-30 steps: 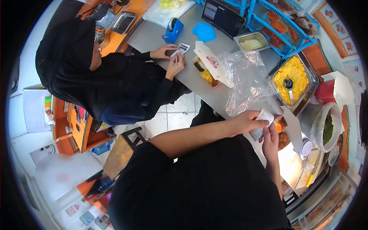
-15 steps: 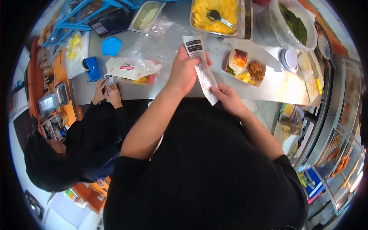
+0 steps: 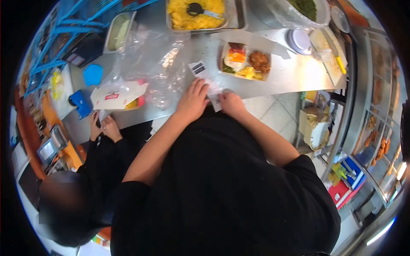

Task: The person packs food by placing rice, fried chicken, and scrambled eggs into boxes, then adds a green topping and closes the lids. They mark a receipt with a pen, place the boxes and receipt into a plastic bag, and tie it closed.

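Observation:
A long white printed receipt (image 3: 197,68) lies over the front edge of the metal counter. My left hand (image 3: 193,101) rests flat on its left side, fingers stretched out and pressing it down. At its lower end, my right hand (image 3: 232,104) has its fingers closed on the paper. Just beyond stands an open takeaway box (image 3: 247,79) holding rice with a red-orange topping, greens, yellow food and a browned fried piece. A crumpled clear plastic bag (image 3: 160,64) spreads to the left of my hands.
At left, a co-worker's hands (image 3: 104,126) hold something small beside a partly closed white box (image 3: 117,98). A tray of yellow food (image 3: 179,13) with a black ladle (image 3: 195,9) sits behind. To the right are a round white lid (image 3: 299,41) and a yellow-handled knife (image 3: 340,64) on a board.
The receipt has come down from in front of me onto the counter edge. My left hand has gone from gripping it to lying flat on it. The view has shifted right.

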Action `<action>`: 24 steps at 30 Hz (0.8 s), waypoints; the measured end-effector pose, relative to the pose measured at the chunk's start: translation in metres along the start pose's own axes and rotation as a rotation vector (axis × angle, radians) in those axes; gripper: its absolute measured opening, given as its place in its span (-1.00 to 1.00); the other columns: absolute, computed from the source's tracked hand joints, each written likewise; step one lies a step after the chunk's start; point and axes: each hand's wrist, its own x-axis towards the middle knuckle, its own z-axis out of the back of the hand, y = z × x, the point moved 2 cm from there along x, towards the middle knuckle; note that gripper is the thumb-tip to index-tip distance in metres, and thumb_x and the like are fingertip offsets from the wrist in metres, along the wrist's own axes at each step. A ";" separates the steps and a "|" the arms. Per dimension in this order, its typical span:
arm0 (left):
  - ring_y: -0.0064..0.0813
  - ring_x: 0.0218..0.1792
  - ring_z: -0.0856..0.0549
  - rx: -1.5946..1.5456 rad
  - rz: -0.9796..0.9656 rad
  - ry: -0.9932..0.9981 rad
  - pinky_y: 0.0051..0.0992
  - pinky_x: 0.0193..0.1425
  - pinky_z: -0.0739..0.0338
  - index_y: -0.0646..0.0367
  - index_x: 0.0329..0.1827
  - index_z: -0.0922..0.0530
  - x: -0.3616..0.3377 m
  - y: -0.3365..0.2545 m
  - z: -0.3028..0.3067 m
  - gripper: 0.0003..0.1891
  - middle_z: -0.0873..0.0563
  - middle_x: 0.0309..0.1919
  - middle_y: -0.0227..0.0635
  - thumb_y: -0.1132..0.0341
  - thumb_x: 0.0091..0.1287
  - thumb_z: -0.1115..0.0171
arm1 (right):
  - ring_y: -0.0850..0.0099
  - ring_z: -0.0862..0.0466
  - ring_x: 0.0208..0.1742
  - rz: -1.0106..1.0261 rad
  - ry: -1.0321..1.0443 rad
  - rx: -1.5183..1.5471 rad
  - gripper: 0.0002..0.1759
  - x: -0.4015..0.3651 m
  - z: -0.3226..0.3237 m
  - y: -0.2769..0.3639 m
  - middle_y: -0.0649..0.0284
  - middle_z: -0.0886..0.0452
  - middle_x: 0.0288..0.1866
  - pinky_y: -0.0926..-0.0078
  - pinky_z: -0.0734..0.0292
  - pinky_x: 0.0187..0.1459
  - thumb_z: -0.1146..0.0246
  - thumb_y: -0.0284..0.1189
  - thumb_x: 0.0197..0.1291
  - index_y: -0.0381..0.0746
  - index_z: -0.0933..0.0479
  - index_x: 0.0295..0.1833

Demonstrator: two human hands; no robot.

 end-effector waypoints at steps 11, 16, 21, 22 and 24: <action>-0.02 0.57 -0.24 0.092 0.069 -0.054 -0.03 0.57 -0.26 0.15 0.33 -0.48 -0.010 0.019 0.011 -0.44 -0.39 0.44 -0.10 0.21 0.29 -0.40 | 0.01 -0.74 -0.32 0.186 -0.517 0.040 -0.75 -0.033 0.120 0.028 -0.02 -0.72 -0.31 0.10 -0.61 -0.25 -0.25 -0.26 0.37 -0.24 -0.64 -0.19; -0.02 0.58 -0.22 0.049 0.060 -0.056 0.00 0.59 -0.21 0.19 0.29 -0.50 -0.008 0.018 0.009 -0.48 -0.39 0.44 -0.08 0.17 0.33 -0.37 | 0.24 -0.62 -0.31 -0.038 -1.162 0.314 -0.78 0.017 0.235 -0.087 0.06 -0.64 -0.28 0.29 -0.53 -0.16 -0.16 -0.38 0.45 -0.33 -0.52 -0.01; 0.01 0.56 -0.24 0.123 0.055 -0.105 0.05 0.58 -0.20 0.22 0.26 -0.51 -0.005 0.017 0.001 -0.48 -0.40 0.42 -0.07 0.15 0.31 -0.39 | 0.01 -0.72 -0.05 0.182 -0.737 -0.259 -0.66 0.076 0.256 -0.127 -0.02 -0.64 0.08 0.05 -0.60 0.01 -0.20 -0.31 0.41 -0.14 -0.50 0.23; 0.00 0.56 -0.24 0.142 0.055 -0.120 0.04 0.57 -0.21 0.21 0.25 -0.52 -0.004 0.016 -0.001 -0.47 -0.41 0.41 -0.09 0.15 0.29 -0.40 | -0.02 -0.71 0.01 0.103 -0.677 -0.373 -0.67 0.083 0.260 -0.128 0.00 -0.61 0.14 0.00 -0.59 0.04 -0.19 -0.27 0.41 -0.10 -0.50 0.22; -0.01 0.56 -0.24 0.191 0.061 -0.091 0.05 0.57 -0.21 0.19 0.27 -0.51 -0.001 0.024 -0.008 -0.43 -0.41 0.40 -0.09 0.11 0.26 -0.42 | -0.07 -0.67 0.13 0.056 -0.600 -0.406 -0.73 0.121 0.255 -0.161 0.02 -0.60 0.20 -0.10 -0.57 0.08 -0.11 -0.21 0.44 -0.06 -0.49 0.13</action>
